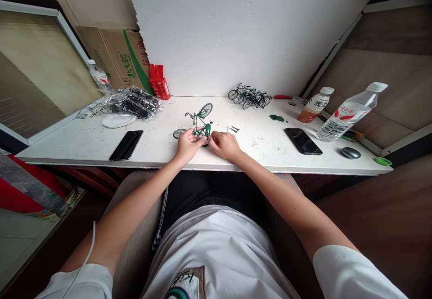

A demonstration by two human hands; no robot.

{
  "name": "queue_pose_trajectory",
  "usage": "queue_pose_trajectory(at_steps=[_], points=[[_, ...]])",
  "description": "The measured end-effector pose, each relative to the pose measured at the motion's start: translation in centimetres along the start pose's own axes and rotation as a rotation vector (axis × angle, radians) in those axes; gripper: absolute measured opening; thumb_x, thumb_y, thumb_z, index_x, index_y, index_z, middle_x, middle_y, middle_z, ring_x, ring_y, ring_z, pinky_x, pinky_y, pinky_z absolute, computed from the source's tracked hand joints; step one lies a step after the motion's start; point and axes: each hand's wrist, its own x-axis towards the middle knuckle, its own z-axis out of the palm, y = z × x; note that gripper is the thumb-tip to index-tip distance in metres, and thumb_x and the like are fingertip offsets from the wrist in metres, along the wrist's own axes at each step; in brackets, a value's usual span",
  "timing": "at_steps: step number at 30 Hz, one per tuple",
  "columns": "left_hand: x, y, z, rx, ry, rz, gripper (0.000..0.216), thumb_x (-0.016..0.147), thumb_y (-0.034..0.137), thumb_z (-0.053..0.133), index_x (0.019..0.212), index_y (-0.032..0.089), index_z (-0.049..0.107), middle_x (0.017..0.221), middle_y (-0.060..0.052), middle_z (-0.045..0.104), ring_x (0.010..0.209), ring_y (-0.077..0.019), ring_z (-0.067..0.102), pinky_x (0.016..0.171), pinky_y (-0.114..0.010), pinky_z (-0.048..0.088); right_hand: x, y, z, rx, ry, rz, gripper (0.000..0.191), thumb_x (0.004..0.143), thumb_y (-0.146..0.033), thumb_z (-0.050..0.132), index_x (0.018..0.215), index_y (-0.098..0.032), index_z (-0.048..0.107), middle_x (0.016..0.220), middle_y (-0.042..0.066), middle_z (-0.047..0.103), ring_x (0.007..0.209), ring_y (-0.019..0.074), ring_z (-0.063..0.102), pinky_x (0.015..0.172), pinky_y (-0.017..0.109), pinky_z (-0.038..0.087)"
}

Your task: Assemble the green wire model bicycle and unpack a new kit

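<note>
One green model bicycle (208, 130) is held near the front edge of a white table (158, 148) | left hand (188, 144) grips it | right hand (225, 145) curls its fingers at the near end, any pinch too small to tell | a spoked wheel (179, 133) shows just beside the left hand | miniature bicycles (251, 95) cluster behind

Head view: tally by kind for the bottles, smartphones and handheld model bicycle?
Clear plastic bottles: 2
Brown-drink bottle: 1
Smartphones: 2
Handheld green model bicycle: 1
Total: 6
</note>
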Motion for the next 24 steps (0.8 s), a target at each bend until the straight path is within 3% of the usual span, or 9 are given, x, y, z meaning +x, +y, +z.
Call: queue_pose_trajectory(at_steps=[14,24], points=[[-0.10,0.21,0.00,-0.007,-0.011,-0.016,0.064,0.075,0.032,0.093,0.133,0.012,0.072,0.095,-0.010,0.082,0.081,-0.0236,0.081,0.087,-0.041,0.070,0.16,0.34,0.07,0.028,-0.024,-0.044,0.057,0.119,-0.046,0.037,0.084,-0.019,0.074,0.083,0.008,0.076,0.070,0.0179,0.061,0.066,0.031,0.028],[-0.15,0.32,0.05,0.023,-0.025,-0.002,0.063,0.078,0.035,0.093,0.133,0.012,0.072,0.090,-0.008,0.080,0.078,-0.0225,0.080,0.085,-0.039,0.070,0.03,0.26,0.08,0.039,-0.021,-0.036,0.051,0.117,-0.045,0.044,0.083,-0.020,0.072,0.084,0.007,0.077,0.071,0.0185,0.063,0.065,0.031,0.027]])
